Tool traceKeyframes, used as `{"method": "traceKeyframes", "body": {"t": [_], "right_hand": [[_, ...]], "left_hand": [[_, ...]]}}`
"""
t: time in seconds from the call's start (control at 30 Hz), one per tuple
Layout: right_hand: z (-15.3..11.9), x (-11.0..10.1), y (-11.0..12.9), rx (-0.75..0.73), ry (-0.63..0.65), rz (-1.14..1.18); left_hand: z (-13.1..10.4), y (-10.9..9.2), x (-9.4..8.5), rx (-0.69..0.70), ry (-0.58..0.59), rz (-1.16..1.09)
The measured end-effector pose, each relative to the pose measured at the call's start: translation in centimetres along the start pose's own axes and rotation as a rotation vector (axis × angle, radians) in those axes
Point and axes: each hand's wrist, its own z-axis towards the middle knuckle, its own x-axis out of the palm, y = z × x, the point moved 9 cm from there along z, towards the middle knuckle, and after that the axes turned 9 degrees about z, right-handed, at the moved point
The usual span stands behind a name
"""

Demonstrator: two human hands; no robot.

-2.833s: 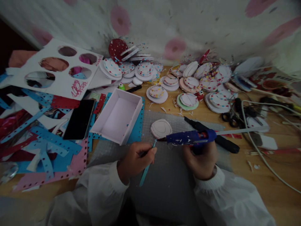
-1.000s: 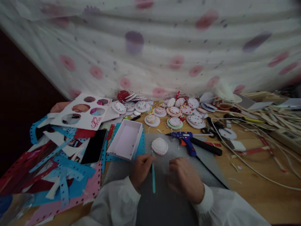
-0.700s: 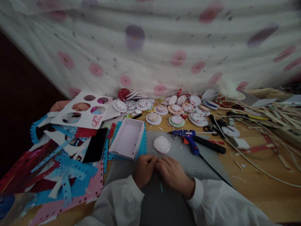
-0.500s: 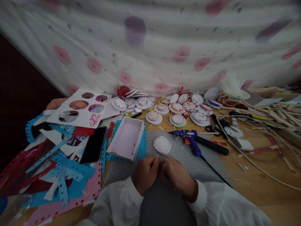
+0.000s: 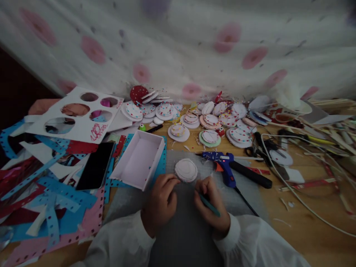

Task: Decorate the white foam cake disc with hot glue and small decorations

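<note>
A small stack of white paper discs (image 5: 185, 170) lies on the grey mat just beyond my hands. My left hand (image 5: 161, 198) is loosely curled with thumb and fingers apart; its fingertips reach the near left edge of the stack, and nothing shows in its grasp. In my right hand (image 5: 211, 204) I grip a slim teal stick-like tool (image 5: 209, 205), slanting across the fingers; its tip is hidden, so its exact kind is unclear. To the right rests a blue glue gun (image 5: 226, 167) with a black handle and a small red light.
A white open box (image 5: 139, 159) and a black phone (image 5: 96, 167) lie to the left, beside cut paper strips (image 5: 52, 218). Several layered dotted discs (image 5: 210, 136) line the back. A white cable (image 5: 292, 202) loops at right, near scissors (image 5: 253, 152) and wooden sticks.
My hands were close together at the near side of the disc stack; now they are apart, and the teal tool shows in the right one. The view has shifted slightly right and down.
</note>
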Motion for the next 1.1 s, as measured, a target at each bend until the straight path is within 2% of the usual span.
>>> {"method": "traceKeyframes", "body": {"t": [0.27,0.47,0.63,1.1], "right_hand": [[0.3,-0.4,0.6,-0.004,-0.036,-0.058],[0.5,-0.6,0.5,0.013,-0.04,-0.069],[0.7,-0.6,1.1,-0.023,-0.053,-0.093],[0.4,-0.2,0.3,0.014,0.004,-0.113]], "left_hand": [[0.1,-0.5,0.6,0.131,0.05,0.178],[0.1,-0.9,0.9,0.182,0.081,0.198],[0.1,-0.7,1.3,0.155,0.104,0.159],[0.3,-0.6,1.4,0.108,0.143,0.103]]}}
